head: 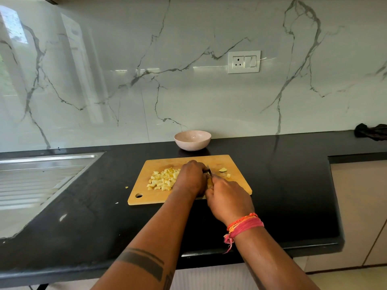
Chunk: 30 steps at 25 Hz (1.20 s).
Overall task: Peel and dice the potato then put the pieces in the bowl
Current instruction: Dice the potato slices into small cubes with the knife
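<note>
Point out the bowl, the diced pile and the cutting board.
bowl [189,145]: head view, outer wall.
diced pile [163,180]: head view, pile's middle.
cutting board [142,186]: head view, bare left part.

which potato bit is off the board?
The lone small piece on the black counter, just left of the cutting board. The diced pile and other bits lie on the board.
</note>
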Available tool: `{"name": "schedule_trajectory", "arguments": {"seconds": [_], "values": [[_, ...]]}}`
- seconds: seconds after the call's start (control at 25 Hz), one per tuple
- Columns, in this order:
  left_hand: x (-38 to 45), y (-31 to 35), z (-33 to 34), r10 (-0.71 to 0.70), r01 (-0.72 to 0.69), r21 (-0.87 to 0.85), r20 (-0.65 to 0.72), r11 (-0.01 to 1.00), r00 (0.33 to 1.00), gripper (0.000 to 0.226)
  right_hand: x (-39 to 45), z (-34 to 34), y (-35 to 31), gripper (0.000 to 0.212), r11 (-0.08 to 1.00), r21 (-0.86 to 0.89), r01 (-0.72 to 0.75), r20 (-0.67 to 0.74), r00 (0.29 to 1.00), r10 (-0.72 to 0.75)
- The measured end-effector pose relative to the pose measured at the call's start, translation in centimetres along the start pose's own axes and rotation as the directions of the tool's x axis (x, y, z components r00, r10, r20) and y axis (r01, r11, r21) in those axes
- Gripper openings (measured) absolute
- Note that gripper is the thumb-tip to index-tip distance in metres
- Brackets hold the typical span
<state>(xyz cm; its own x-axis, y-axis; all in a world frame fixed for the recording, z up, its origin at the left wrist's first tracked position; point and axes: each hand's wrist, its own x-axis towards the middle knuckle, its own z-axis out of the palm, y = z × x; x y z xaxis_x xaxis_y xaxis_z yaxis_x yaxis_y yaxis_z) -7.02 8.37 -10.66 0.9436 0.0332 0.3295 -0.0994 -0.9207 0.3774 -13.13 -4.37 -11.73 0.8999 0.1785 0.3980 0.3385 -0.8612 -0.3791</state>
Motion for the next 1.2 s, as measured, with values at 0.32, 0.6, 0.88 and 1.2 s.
{"name": "schedule_trajectory", "arguments": {"seconds": [0.32, 0.6, 0.88, 1.2], "values": [[0.2, -0.1, 0.2, 0.023, -0.023, 0.017, -0.020, 1.000, 1.000, 0.025, 1.0, 0.0, 0.1, 0.026, 0.999, -0.049, 0.005, 0.104, 0.995, 0.000], [0.2, 0.1, 0.5, -0.017, 0.017, 0.005, -0.026, 1.000, 1.000, 0.022, 0.2, -0.4, 0.0, 0.023, 0.999, -0.041, 0.027, 0.123, 0.992, -0.021], [0.1, 0.0, 0.5, -0.042, 0.041, -0.033, -0.053, 0.999, 0.998, 0.022, -2.4, -1.2, 0.0, 0.033, 0.998, -0.046, 0.042, 0.025, 0.999, -0.041], [0.2, -0.2, 0.4, -0.110, 0.105, -0.068, -0.075, 0.992, 0.991, 0.019, -0.6, -0.8, 0.1, 0.043, 1.000, -0.012, -0.005, 0.028, 1.000, 0.006]]}}
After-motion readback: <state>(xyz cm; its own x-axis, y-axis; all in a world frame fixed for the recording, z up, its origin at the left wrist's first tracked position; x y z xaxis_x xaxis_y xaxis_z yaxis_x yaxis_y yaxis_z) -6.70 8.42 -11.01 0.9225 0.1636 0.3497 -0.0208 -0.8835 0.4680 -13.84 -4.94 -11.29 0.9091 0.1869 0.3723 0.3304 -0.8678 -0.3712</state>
